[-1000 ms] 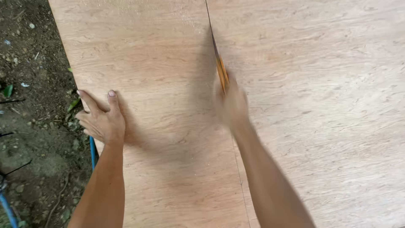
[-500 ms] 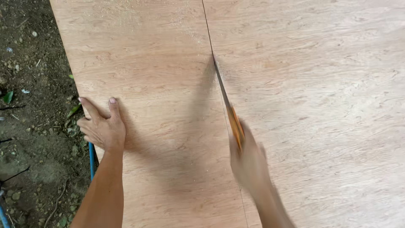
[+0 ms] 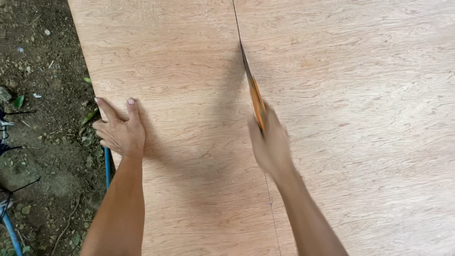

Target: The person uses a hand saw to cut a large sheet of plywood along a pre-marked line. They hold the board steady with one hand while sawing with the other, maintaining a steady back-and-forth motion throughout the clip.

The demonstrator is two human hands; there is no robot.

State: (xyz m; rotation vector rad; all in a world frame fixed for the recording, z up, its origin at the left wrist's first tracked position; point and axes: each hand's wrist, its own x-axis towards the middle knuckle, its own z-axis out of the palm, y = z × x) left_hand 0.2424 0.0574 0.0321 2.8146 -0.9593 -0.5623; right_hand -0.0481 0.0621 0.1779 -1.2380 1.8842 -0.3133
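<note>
We are at an outdoor work site rather than a workshop. Left of the big plywood sheet [image 3: 189, 71] lies bare soil [image 3: 42, 156] with pebbles and scattered leaves [image 3: 19, 101]. Sawdust [image 3: 218, 23] speckles the sheet beside a saw cut.

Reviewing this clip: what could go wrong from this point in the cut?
The right hand is blurred mid-stroke, so the saw may wander off the thin pencil line still ahead. The left hand presses only the plywood sheet at its left edge, so the panel might shift or flex and pinch the blade.
</note>
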